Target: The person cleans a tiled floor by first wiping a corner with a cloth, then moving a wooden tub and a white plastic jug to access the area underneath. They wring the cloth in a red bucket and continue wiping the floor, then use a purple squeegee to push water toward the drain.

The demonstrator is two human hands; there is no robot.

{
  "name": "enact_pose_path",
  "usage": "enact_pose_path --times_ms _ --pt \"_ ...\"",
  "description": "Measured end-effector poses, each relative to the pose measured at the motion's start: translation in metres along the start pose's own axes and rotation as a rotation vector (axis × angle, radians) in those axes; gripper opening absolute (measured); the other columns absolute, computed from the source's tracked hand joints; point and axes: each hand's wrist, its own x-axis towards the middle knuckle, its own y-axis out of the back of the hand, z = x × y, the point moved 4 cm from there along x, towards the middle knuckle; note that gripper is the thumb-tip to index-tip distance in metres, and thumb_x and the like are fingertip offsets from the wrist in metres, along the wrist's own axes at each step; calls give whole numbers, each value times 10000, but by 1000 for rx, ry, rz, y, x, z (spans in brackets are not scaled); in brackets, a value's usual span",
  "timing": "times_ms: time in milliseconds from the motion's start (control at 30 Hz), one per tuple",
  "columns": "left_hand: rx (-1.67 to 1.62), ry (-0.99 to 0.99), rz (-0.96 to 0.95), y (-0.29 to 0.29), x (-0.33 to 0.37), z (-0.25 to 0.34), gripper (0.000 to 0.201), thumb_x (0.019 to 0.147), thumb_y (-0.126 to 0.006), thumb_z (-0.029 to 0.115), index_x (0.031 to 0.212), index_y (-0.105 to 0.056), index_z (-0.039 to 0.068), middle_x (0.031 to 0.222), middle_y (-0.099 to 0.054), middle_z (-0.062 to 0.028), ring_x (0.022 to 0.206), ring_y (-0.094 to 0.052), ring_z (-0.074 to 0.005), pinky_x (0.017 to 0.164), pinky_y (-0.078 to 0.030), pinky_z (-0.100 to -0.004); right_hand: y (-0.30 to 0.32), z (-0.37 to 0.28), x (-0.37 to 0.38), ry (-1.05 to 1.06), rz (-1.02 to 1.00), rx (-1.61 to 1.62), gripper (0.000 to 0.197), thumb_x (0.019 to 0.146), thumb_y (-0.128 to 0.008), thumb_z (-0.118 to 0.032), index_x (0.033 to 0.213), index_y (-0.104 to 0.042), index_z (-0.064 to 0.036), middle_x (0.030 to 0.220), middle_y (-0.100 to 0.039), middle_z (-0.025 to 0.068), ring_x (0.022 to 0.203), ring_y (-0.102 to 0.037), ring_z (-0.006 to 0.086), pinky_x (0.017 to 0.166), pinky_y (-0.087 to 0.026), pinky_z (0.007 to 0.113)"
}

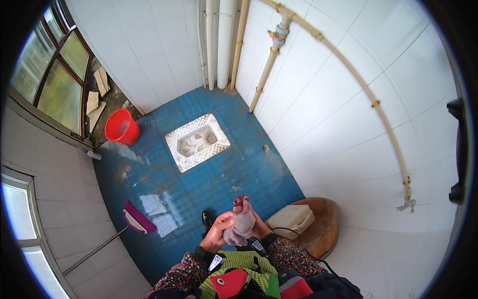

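The blue floor [249,172] is inset with a squat toilet [204,156] toward nine o'clock. At six o'clock, the right hand [259,226] is partly hidden, its grip impossible to tell; by the left hand [218,231] a pinkish-grey glove [240,228] is pinched.

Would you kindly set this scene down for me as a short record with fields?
Left hand: gripping a greyish-pink, glove-like fabric item with maroon ends
Right hand: behind that item, partly hidden; grip unclear
Floor: blue
Fixture: white ceramic squat toilet, set in the floor
Left side: round red plastic bucket; nearer, purple-and-white broom-like tool with long metal handle
Right side: brown rounded tub holding a white plastic container
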Motion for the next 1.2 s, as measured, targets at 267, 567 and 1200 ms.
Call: enact_pose_path --times_ms 267,567,1200 --pt "90 -145 149 -4 3 85 149 940 -537 116 1036 -593 17 957 -638 -45 859 -602 -121 792 -508 -292 -152 -28 9 230 -42 -798 434 992 -388 -307 1339 -410 -47 1301 -515 104 1181 -525 234 1012 -433 383" --pt "87 -406 333 64 -45 221 124 936 -540 121 993 -600 28 918 -630 -33 828 -595 -114 774 -502 -278 -212 10 129 -143 -65 -446 456 993 -401 -331 1352 -421 -50 1358 -482 124 1234 -485 283 1054 -388 441" --pt "-21 -606 585 230 -106 408 239 977 -447 145 1093 -585 -12 1065 -640 -92 978 -606 -195 900 -477 -335 -318 92 385 -343 -106 -426 463 984 -453 -359 1312 -456 -31 1326 -516 116 1227 -483 260 1047 -371 443"
